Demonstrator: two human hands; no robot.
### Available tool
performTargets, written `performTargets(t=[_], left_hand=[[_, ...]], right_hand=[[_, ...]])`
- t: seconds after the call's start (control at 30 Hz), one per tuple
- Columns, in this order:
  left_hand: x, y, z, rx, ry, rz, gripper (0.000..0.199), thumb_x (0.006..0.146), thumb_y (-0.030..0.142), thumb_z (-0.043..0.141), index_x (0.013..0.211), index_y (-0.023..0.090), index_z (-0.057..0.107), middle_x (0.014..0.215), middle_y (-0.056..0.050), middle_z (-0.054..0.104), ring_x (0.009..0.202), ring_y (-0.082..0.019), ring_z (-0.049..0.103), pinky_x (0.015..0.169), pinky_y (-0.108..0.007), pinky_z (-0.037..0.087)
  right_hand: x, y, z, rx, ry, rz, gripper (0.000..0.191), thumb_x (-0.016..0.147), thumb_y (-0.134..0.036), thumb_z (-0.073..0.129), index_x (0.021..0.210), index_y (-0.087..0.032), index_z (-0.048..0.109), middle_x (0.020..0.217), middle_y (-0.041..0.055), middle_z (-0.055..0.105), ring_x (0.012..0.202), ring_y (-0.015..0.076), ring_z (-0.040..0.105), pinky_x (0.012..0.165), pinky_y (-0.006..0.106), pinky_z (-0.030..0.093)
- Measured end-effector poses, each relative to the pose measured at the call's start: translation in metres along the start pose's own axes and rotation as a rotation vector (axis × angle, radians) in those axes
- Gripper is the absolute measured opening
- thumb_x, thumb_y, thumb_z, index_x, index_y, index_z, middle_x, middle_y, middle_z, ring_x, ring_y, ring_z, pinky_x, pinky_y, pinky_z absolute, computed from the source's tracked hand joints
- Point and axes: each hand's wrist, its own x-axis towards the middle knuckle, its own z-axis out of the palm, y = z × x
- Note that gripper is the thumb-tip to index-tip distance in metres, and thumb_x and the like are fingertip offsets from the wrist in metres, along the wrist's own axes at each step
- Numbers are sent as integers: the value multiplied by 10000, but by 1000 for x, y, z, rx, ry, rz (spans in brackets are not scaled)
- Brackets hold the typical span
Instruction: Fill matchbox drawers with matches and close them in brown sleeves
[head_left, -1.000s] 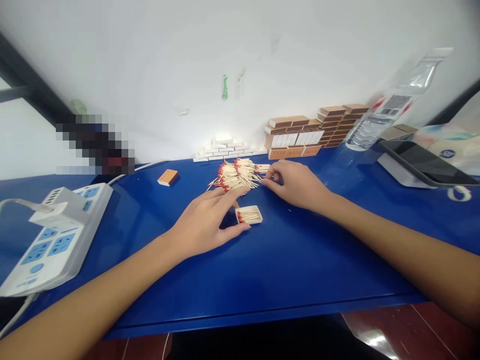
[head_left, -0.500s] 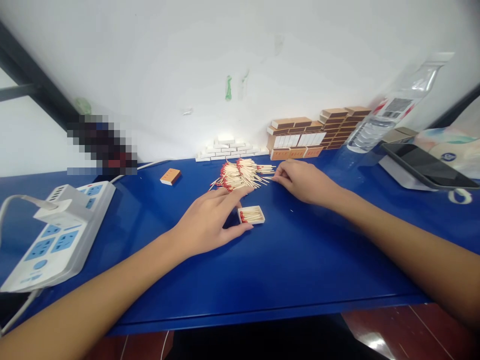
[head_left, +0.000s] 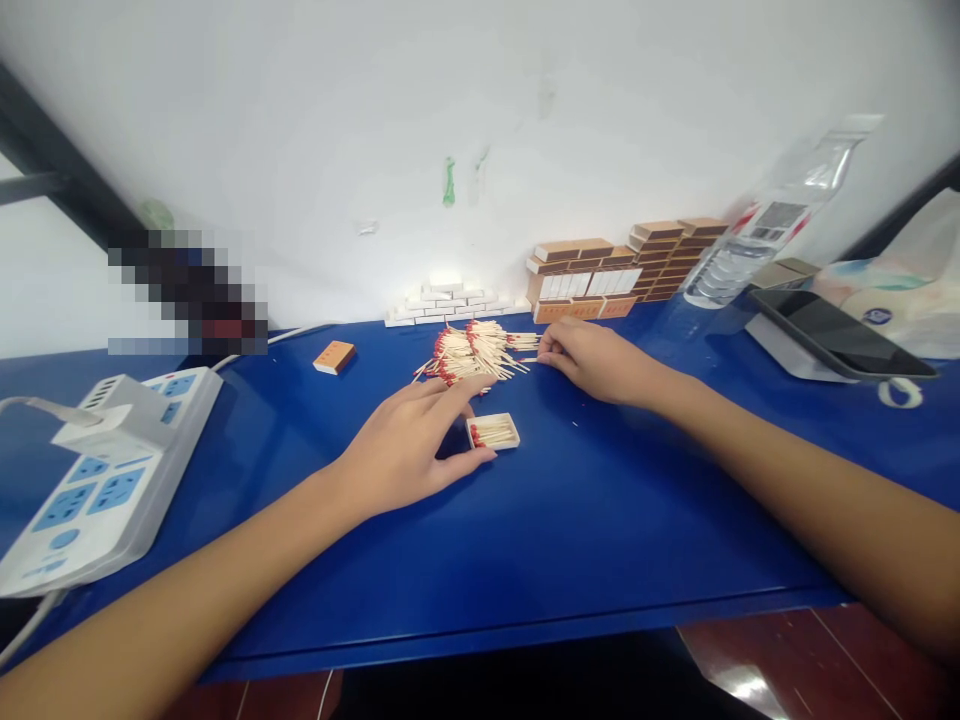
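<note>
My left hand [head_left: 405,432] rests on the blue table, its thumb and a bent finger at the left end of a small white matchbox tray [head_left: 513,443]. The index finger stretches out above the tray. Inside the tray lie red-tipped matches [head_left: 493,434], heads to the left. Beyond it is a heap of loose matches [head_left: 476,350]. At the heap's right edge my right hand [head_left: 586,358] is pinched closed, its fingertips meeting the end of a match [head_left: 528,360]. The fingers partly hide that match.
Behind the heap stand stacked white trays [head_left: 450,302] and stacked matchboxes [head_left: 581,280] along the wall. One orange matchbox [head_left: 334,357] lies to the left. A power strip [head_left: 112,490] sits far left; a water bottle [head_left: 772,225] and a phone [head_left: 840,330] are right.
The view has shifted slightly, moving everything a little to the left. Both hands keep nearly the same pose beside the tray and the heap.
</note>
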Motion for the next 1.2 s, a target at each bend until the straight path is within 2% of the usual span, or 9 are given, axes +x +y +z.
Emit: performTargets(t=[0.13,0.33,0.5,0.73,1.03,1.2], left_hand=[[1,0,-1,1,1,0,671,961,401,743,1526,243,418,1108,-50,774,1110,-285,720,964,-470,590],[1,2,-1,-4,0,-1,687,956,395,749,1536,250,412,1097,-46,771,1085,-280,727,954,-461,594],[1,2,-1,4,4,4,689,954,395,751,1538,256,414,1092,-45,771,1074,-280,727,937,-456,596],[0,1,0,13,8,13,689,959,392,749,1538,245,406,1106,-49,772,1089,-281,722,953,-468,594],[1,0,-1,-2,8,9,688,953,391,753,1536,265,411,1101,-45,771,1086,-282,731,966,-474,594],[0,1,-1,2,3,-1,686,955,390,752,1534,248,412,1117,-52,773,1102,-283,723,970,-474,592]], right_hand=[[1,-3,0,-5,5,-3,130,1028,-264,498,969,-193,589,1031,110,652,870,232,603,773,354,445],[3,-1,3,44,56,-68,212,1035,-396,539,1074,-193,585,1066,110,651,860,223,594,774,351,456],[5,1,4,47,35,-47,159,1031,-328,515,1007,-195,599,1048,112,639,876,234,599,786,359,459],[4,2,3,36,-2,8,179,1026,-339,507,973,-190,592,1055,130,653,885,250,619,796,377,471],[3,10,1,55,-46,-16,200,1010,-369,530,920,-206,604,967,103,683,864,243,631,759,363,477],[2,13,1,32,-54,-44,212,1023,-365,499,913,-207,589,988,112,692,897,251,637,768,363,467]])
